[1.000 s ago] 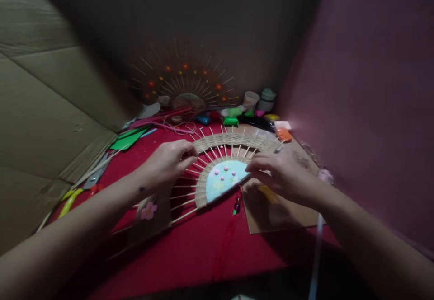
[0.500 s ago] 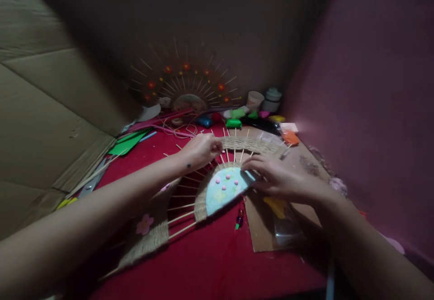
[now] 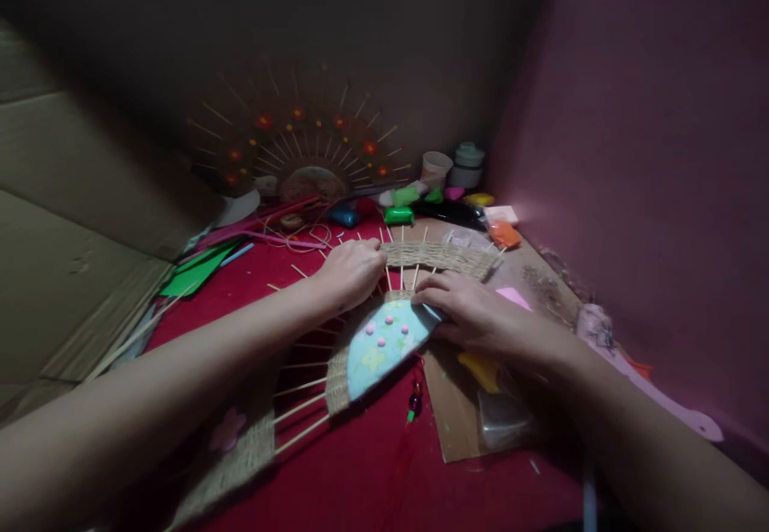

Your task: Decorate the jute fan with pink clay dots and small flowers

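Beads (image 3: 413, 404) lie nearest on red cloth (image 3: 372, 452). Woven fan (image 3: 360, 340) lies flat ahead; right hand (image 3: 474, 316) spread, pressing its blue centre, left hand (image 3: 352, 272) curled, fingers among the sticks, grip unclear. Finished fan (image 3: 300, 151) stands behind.
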